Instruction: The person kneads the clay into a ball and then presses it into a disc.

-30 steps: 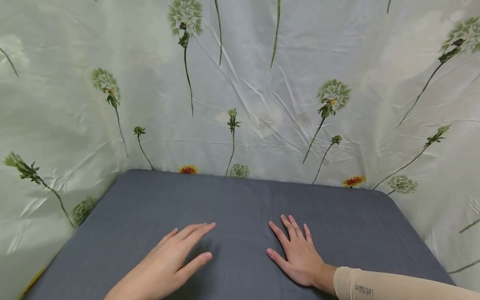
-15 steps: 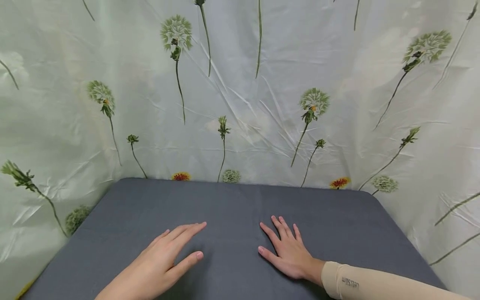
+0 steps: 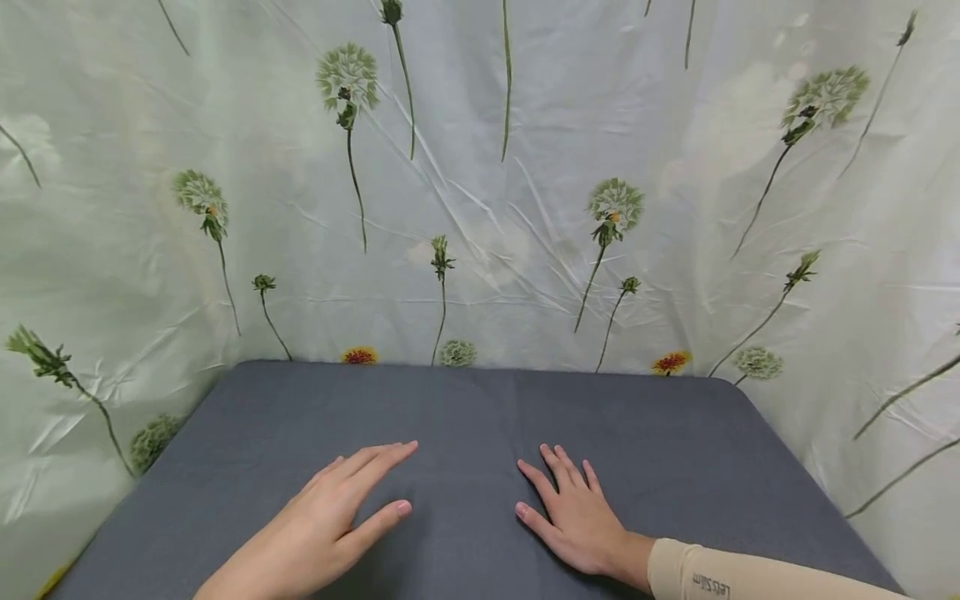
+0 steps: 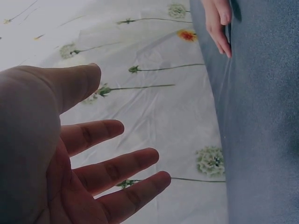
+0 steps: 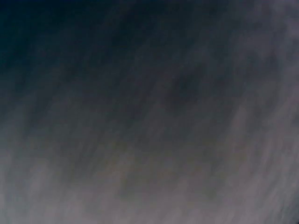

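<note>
My left hand (image 3: 318, 521) hovers above the grey cloth-covered table (image 3: 315, 408), thumb apart from the fingers, holding nothing. In the left wrist view its fingers (image 4: 117, 170) are spread and extended. To the right, my right hand (image 3: 573, 517) is palm down at the table surface with fingers spread and nothing held. A beige sleeve (image 3: 720, 573) with dark lettering covers the right forearm. The right hand also shows at the top of the left wrist view. The right wrist view is dark and blurred, so no detail can be made out there.
A pale curtain (image 3: 480, 192) printed with dandelions and orange flowers hangs behind the table and along both sides. The table's back edge (image 3: 480, 367) meets it. A small yellow patch (image 3: 56, 577) shows at the lower left.
The head view has shifted, so the table and curtain sit lower and further left. Both hands keep nearly the same pose; the right hand is slightly nearer me in the last half second.
</note>
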Tool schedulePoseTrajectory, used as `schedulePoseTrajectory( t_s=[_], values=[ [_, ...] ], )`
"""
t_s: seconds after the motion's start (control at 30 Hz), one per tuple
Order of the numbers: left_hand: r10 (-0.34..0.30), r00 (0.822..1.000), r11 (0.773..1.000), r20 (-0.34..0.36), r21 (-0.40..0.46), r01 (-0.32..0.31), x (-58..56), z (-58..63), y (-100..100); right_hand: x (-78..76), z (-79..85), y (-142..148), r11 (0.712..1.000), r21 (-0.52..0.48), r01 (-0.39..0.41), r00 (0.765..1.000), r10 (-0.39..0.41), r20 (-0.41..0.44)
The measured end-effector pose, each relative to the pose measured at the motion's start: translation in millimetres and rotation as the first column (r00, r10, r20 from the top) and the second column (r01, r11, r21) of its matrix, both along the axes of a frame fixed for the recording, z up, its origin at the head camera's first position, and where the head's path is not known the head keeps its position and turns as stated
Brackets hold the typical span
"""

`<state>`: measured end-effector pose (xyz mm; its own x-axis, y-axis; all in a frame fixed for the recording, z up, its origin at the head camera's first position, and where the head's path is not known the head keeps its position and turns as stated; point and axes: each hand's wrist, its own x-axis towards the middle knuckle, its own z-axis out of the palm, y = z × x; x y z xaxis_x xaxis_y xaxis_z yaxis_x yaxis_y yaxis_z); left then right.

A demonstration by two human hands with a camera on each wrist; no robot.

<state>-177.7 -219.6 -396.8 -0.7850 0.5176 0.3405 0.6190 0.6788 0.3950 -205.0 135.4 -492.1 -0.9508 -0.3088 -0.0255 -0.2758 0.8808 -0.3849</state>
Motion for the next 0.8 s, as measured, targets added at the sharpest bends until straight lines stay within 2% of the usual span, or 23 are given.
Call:
schedulePoseTrajectory(
  t_s=[0.2, 0.43, 0.67, 0.8],
  values=[
    [-0.004, 1.000, 1.000, -0.022, 0.020, 0.004, -0.3, 3.2, 2.6, -0.7, 4.2, 2.8, 0.999, 0.036, -0.002, 1.000, 0.003, -0.026],
    [0.006, 0.999, 1.000, -0.040, 0.023, -0.005, 0.2, 6.6, -1.0, -4.6, 0.3, 3.2, 0.999, 0.033, -0.027, 0.997, 0.029, -0.065],
    [0.014, 0.999, 1.000, -0.044, 0.016, -0.013, 3.3, 4.9, -6.9, -8.8, -9.0, 1.5, 0.998, 0.059, -0.039, 0.999, 0.040, -0.027],
    [0.004, 0.999, 1.000, -0.042, 0.003, -0.004, 4.2, 4.5, -8.8, -7.9, -10.2, 0.6, 0.996, 0.078, -0.050, 0.998, 0.053, -0.039]
  ],
)
